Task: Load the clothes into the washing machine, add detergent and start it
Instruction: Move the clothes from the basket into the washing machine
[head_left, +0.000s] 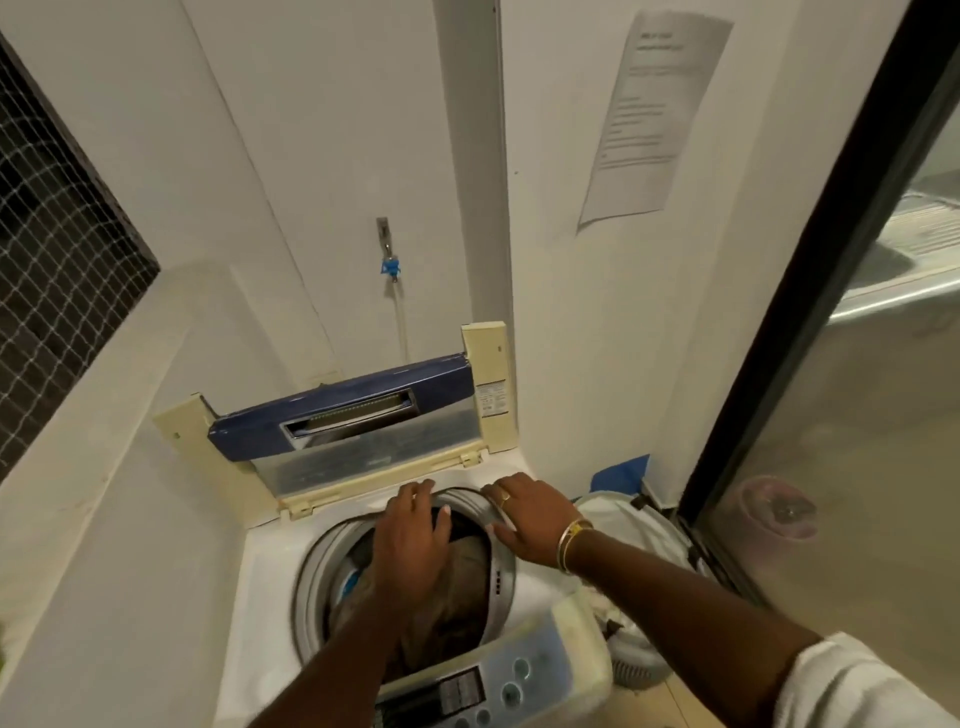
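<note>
While leaning over the open washing machine (260, 597) — clothes (447, 623) down in the drum (322, 561), both hands at its far rim.

Left hand (410, 525) stretched across the opening, fingers fairly straight and loosely spread, tips on the far rim; right hand (524, 514) laid flat along the far-right curve of the rim, fingers close together, pinching nothing visible. Tan garment (467, 571) heaped mid-drum, scrap of blue fabric (349, 582) against the left wall — probably soft, limp and light while dry, with no shape of its own. Best taken as a bunched handful at a fold, then pressed down from above, clear of the rim. No detergent in sight. Control panel (509, 680) at the near edge, lid (343, 415) folded upright at the far side, white laundry bag (623, 519) just right of the machine.
</note>
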